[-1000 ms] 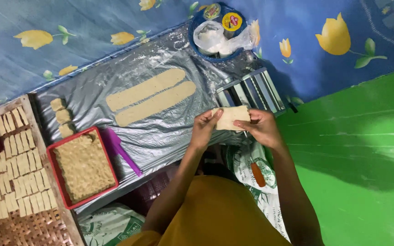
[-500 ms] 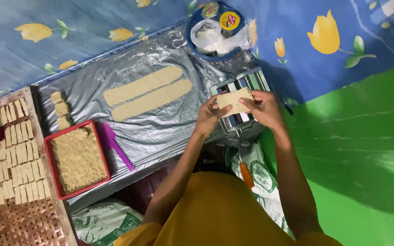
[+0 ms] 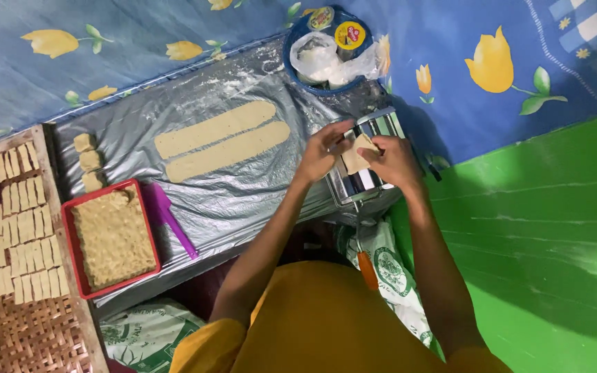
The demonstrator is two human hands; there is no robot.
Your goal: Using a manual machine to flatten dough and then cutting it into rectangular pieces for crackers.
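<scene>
Nearest to you, at the near left corner of the table, stands a red tray (image 3: 70, 238) full of dough crumbs, and a purple scraper (image 3: 167, 220) lies just beside it on the silver sheet (image 3: 243, 193), so both are easy to reach. Left of the tray, cut dough pieces (image 3: 15, 228) lie in rows on a wooden board, apart from the working area.

At the right edge of the table stands the metal dough roller (image 3: 364, 176). Your left hand (image 3: 323, 152) and your right hand (image 3: 395, 160) meet above it, and both pinch one dough piece (image 3: 355, 155) by its sides with the fingertips. You hold it tilted over the top of the machine, probably so that its edge can go between the rolls.

Farther, in the middle of the sheet, two long dough strips (image 3: 222, 140) lie flat side by side, not touching. At the far edge is a blue bowl (image 3: 298, 69) with a plastic bag of flour in it.
</scene>
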